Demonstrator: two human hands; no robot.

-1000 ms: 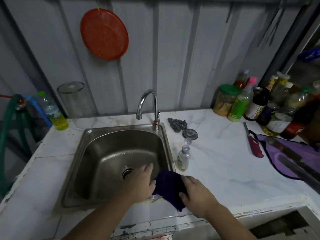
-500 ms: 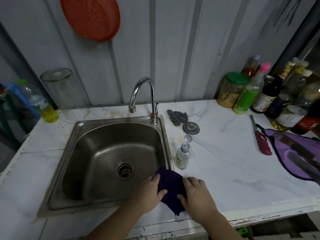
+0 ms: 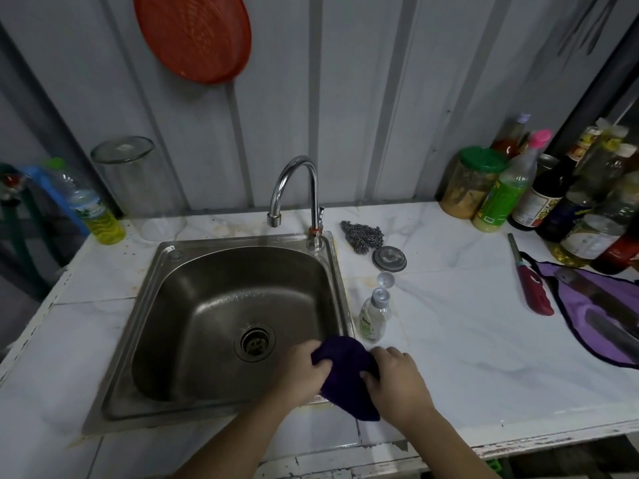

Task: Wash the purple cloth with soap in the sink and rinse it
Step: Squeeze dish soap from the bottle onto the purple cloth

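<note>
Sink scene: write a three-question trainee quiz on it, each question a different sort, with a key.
1. True or false: water is running from the faucet.
2. What is holding the purple cloth? A) left hand only B) right hand only C) both
3. Fill in: the soap bottle stands to the ___ of the sink, its flip cap ___.

Key: 1 false; 2 C; 3 right, open.
</note>
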